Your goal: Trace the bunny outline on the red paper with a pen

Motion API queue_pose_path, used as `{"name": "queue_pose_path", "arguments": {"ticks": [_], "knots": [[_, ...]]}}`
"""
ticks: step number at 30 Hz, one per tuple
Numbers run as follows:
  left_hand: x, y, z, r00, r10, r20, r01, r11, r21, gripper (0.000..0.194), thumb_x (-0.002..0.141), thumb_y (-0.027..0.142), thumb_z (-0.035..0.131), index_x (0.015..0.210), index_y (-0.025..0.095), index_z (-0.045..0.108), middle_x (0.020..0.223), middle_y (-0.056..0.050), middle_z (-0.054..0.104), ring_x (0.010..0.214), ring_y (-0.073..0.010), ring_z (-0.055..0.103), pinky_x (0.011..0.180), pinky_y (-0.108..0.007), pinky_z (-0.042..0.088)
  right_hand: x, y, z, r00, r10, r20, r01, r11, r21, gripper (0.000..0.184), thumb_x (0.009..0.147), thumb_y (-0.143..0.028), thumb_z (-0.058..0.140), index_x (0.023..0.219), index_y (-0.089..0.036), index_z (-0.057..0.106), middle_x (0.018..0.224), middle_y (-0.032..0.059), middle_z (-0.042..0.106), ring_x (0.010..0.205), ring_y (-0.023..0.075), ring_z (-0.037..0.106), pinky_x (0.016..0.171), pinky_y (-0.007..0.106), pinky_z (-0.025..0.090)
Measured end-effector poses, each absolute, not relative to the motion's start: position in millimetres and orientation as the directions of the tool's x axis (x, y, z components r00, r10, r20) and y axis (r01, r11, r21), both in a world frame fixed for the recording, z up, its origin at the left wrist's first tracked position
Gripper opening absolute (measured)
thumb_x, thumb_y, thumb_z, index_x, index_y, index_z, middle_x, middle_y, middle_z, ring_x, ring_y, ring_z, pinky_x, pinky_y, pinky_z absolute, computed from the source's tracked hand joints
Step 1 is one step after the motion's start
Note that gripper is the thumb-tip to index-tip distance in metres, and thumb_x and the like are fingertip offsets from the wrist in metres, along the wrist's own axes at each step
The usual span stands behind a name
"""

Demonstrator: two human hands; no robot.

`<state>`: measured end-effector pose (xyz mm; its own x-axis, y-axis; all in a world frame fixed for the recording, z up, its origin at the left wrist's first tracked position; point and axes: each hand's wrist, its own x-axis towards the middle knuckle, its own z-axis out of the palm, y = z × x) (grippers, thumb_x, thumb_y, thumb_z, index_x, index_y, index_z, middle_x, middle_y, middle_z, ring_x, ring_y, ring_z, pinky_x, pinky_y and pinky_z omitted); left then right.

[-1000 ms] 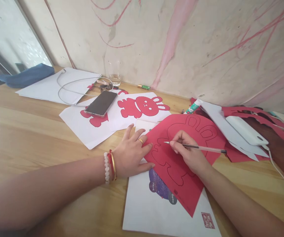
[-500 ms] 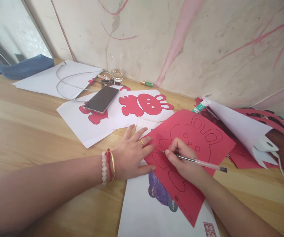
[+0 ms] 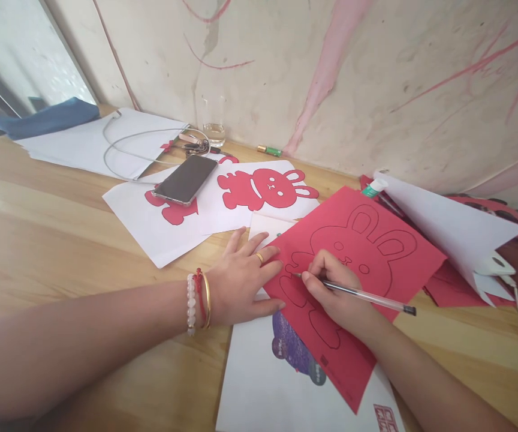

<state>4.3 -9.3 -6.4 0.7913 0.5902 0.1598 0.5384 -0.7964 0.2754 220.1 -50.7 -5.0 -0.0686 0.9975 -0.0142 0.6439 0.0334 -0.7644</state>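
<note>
A sheet of red paper carries a rabbit outline in dark ink. My right hand pinches a clear-barrelled pen, its tip touching the sheet near the outline's arm. My left hand lies flat with fingers spread, their tips pressing on the red sheet's left edge; a gold ring and bracelets are on it. Under the sheet is a white printed pad or box with a purple picture. Beyond it, a red rabbit cutout rests on white paper. My right hand hides part of the drawn body.
A phone with a white cable lies partly over another red cutout. Behind stand a glass of water, keys and a green tube by the wall. At right are a glue stick, white paper and red scraps.
The red sheet's upper right part has shifted slightly up and to the right, covering more of the glue stick. Both hands are nearly where they were, with the pen tip still on the outline.
</note>
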Motion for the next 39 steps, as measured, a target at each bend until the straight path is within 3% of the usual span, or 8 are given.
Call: {"name": "queue_pose_path", "arguments": {"ticks": [39], "knots": [[5.1, -9.1, -7.2, 0.783, 0.600, 0.161, 0.542, -0.786, 0.296, 0.051, 0.086, 0.055, 0.054, 0.119, 0.017, 0.058, 0.134, -0.011, 0.053, 0.135, -0.0391, 0.031, 0.110, -0.066, 0.014, 221.9, -50.7, -8.0, -0.082, 0.996, -0.017, 0.623, 0.038, -0.781, 0.024, 0.088, -0.025, 0.053, 0.070, -0.024, 0.036, 0.059, -0.0073, 0.035, 0.052, 0.0111, 0.035, 0.048, 0.023, 0.031]]}}
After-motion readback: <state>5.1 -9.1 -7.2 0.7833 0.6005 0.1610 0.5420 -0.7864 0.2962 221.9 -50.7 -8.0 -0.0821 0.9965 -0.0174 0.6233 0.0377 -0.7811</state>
